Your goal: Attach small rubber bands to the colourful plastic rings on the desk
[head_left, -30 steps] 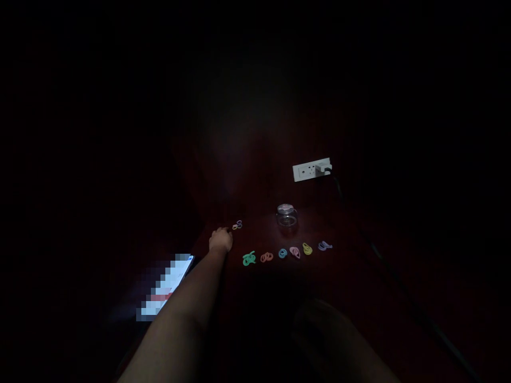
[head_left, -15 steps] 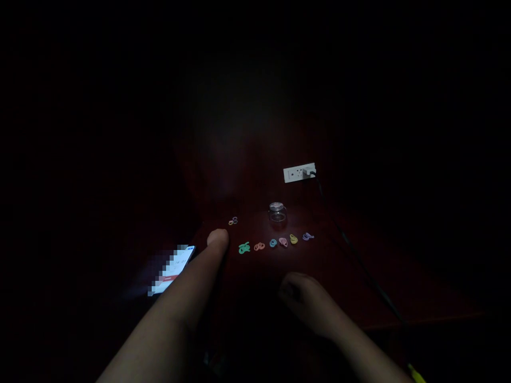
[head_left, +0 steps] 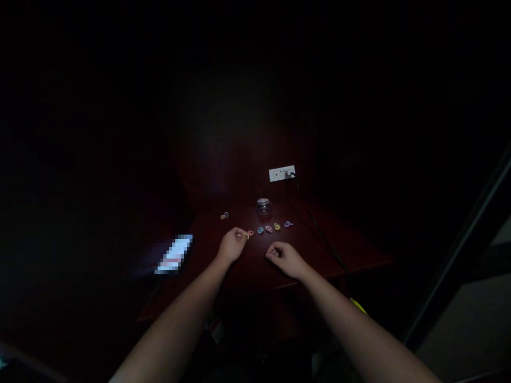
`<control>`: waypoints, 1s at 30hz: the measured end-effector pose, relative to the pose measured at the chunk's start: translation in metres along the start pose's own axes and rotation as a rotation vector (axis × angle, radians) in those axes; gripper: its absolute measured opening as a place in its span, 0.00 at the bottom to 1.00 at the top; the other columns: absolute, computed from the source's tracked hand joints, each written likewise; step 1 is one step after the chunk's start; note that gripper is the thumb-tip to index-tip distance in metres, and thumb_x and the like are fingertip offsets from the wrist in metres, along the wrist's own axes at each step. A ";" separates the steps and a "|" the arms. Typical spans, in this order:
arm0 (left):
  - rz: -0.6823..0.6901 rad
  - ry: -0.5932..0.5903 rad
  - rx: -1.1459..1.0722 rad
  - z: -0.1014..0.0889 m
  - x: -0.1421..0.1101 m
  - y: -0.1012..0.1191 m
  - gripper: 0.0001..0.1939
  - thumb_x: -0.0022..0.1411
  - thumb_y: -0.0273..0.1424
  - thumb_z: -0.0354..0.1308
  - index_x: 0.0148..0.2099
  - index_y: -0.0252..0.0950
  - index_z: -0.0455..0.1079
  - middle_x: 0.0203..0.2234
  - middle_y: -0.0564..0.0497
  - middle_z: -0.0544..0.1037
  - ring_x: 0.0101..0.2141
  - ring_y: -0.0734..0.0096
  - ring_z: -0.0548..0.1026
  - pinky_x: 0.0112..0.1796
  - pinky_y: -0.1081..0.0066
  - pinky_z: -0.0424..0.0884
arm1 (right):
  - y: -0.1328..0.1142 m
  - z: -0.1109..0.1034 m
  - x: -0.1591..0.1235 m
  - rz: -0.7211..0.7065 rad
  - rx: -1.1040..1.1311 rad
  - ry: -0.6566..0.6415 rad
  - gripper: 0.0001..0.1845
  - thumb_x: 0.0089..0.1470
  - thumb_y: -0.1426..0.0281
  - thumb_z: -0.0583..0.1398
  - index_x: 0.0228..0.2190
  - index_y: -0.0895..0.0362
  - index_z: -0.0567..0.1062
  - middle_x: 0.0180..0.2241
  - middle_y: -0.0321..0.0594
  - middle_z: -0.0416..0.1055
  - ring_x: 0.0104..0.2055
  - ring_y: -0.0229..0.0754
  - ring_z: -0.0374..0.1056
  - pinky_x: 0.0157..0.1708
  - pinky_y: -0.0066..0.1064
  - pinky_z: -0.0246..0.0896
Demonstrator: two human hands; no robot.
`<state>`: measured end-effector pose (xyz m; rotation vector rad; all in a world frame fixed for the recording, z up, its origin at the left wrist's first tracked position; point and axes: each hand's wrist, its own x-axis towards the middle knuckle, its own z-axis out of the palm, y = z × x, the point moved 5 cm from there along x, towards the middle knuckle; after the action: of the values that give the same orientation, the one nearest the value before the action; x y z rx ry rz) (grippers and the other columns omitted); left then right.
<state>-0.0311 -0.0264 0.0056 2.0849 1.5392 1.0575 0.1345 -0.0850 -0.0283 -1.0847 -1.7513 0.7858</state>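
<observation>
My left hand (head_left: 232, 246) pinches a small pale-yellow hair tie (head_left: 246, 235) at its fingertips, just left of the salmon hair ties (head_left: 250, 233). To the right, in a row, lie blue hair ties (head_left: 261, 230), pink ones (head_left: 269, 229), yellow ones (head_left: 277, 226) and purple ones (head_left: 288, 224). The green bunch is hidden behind my left hand. A few loose hair ties (head_left: 224, 215) lie farther back on the left. My right hand (head_left: 285, 259) is curled near the table's front, apart from the row, with nothing visible in its fingers.
A clear lidded jar (head_left: 263, 207) stands behind the row. On the wall is a white socket (head_left: 281, 173) with a plug, its dark cable (head_left: 319, 231) running down across the right side. A lit phone (head_left: 175, 254) lies left on the dark red table (head_left: 255, 271). The room is very dark.
My left hand has moved from near the loose hair ties at the back left rightward to the row, now holding a pale-yellow hair tie. The camera view has shifted, showing more of the table's front.
</observation>
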 end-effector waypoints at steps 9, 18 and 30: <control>-0.018 -0.150 -0.561 0.053 -0.044 0.021 0.14 0.47 0.37 0.55 0.33 0.31 0.68 0.23 0.49 0.73 0.22 0.76 0.69 0.22 0.77 0.64 | 0.003 0.000 0.003 -0.029 -0.027 0.018 0.11 0.44 0.64 0.54 0.22 0.60 0.66 0.18 0.32 0.59 0.20 0.31 0.53 0.20 0.22 0.49; 0.082 -0.148 -0.561 0.050 -0.046 0.021 0.13 0.47 0.34 0.56 0.34 0.31 0.70 0.28 0.46 0.75 0.30 0.70 0.71 0.34 0.71 0.67 | -0.001 -0.001 0.001 -0.063 -0.014 -0.010 0.11 0.44 0.64 0.54 0.23 0.60 0.66 0.19 0.32 0.60 0.21 0.31 0.54 0.22 0.23 0.50; 0.050 -0.187 -0.759 0.052 -0.050 0.024 0.12 0.44 0.28 0.60 0.33 0.29 0.66 0.24 0.49 0.71 0.25 0.79 0.69 0.29 0.77 0.65 | 0.008 0.000 0.004 -0.060 0.020 -0.003 0.10 0.46 0.66 0.52 0.23 0.61 0.67 0.21 0.36 0.66 0.23 0.34 0.59 0.24 0.25 0.53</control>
<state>0.0166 -0.0733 -0.0316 1.6234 0.8079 1.1809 0.1364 -0.0785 -0.0334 -1.0137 -1.7662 0.7673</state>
